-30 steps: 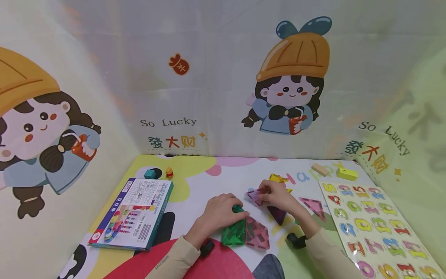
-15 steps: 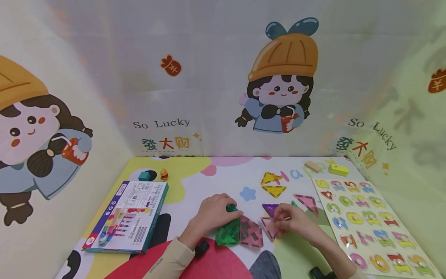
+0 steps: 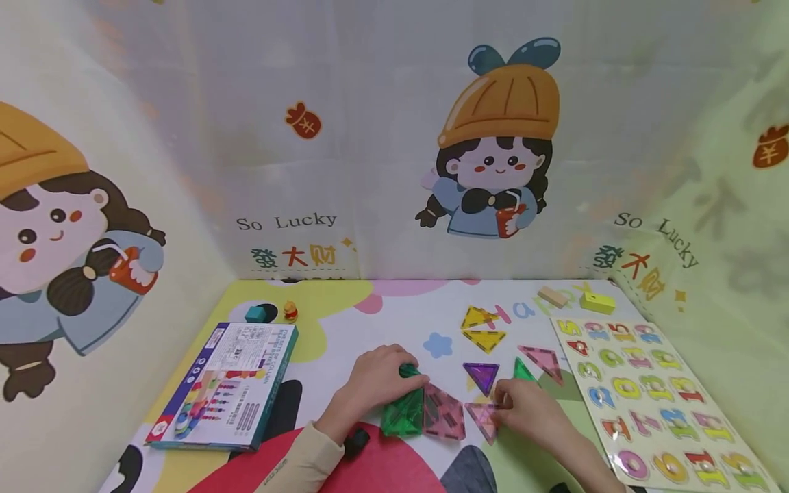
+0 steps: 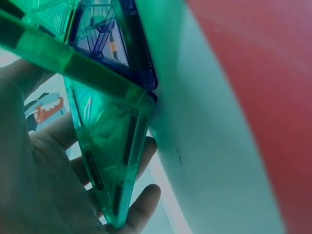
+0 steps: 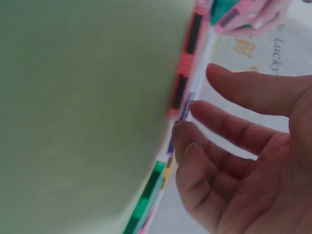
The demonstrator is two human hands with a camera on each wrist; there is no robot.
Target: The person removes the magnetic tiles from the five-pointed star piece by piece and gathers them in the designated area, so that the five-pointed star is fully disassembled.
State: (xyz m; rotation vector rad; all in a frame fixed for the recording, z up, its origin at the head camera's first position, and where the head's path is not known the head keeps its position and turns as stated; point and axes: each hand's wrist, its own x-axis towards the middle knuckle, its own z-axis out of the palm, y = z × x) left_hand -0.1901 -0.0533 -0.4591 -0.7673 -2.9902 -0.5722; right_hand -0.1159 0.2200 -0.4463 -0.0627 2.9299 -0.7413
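Observation:
My left hand (image 3: 381, 375) grips a group of green magnetic tiles (image 3: 402, 418), fingers wrapped round their far side. A clear pink tile (image 3: 445, 412) joins the green ones on the right. In the left wrist view the fingers show behind a green triangle tile (image 4: 109, 146), with a dark blue-edged tile (image 4: 141, 53) beyond. Further right, a pink triangle tile (image 3: 479, 416) lies flat on the table, and my right hand (image 3: 533, 411) is at its right edge. The right wrist view shows that hand's thumb well apart from its loosely bent fingers (image 5: 229, 126).
Beyond the right hand lie a purple triangle tile (image 3: 481, 376), a green tile (image 3: 522, 370), another pink triangle tile (image 3: 544, 363) and yellow tiles (image 3: 483, 339). A number puzzle board (image 3: 607, 411) is at the right, a boxed toy (image 3: 228, 383) at the left. Small blocks (image 3: 596, 303) stand far back.
My right hand has brought the pink triangle tile nearer, from past the purple tile to beside the standing tiles, and its grip has loosened. The left hand keeps holding the green tiles.

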